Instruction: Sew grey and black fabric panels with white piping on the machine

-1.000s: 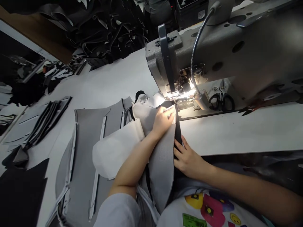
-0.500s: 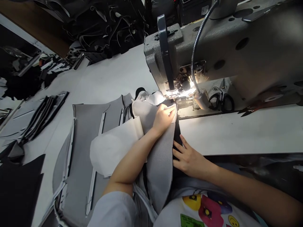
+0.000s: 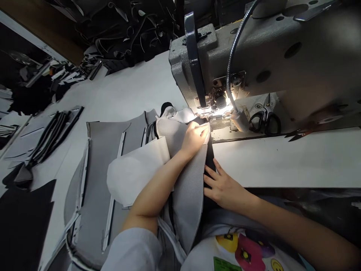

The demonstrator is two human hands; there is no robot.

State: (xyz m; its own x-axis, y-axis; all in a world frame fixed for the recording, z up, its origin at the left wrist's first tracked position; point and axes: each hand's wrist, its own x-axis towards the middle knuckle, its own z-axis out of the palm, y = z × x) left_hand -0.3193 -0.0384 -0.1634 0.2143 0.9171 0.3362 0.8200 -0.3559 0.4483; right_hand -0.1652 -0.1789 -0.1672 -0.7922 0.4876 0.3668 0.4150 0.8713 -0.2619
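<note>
Grey mesh fabric [image 3: 187,195] with black fabric [image 3: 210,152] along its right side runs up to the lit needle area of a sewing machine [image 3: 194,56]. Close in front of the presser foot, my left hand [image 3: 194,139] is closed, pressing and pinching the grey fabric by a small white piece [image 3: 207,137]. Lower down, my right hand [image 3: 222,188] lies with fingers spread on the black fabric, fingertips at the grey edge. A white cloth piece [image 3: 135,173] rests under my left forearm. The needle itself is lost in glare.
Black-handled scissors [image 3: 265,118] lie on the machine bed, with dark-bladed snips [image 3: 299,133] to their right. A larger grey panel with white strips [image 3: 98,180] spreads left. Stacked pieces [image 3: 53,135] and black sheets [image 3: 25,222] lie farther left; dark fabric piles [image 3: 124,37] stand behind.
The view has shifted slightly. Both hands and the fabric keep nearly the same places against the machine.
</note>
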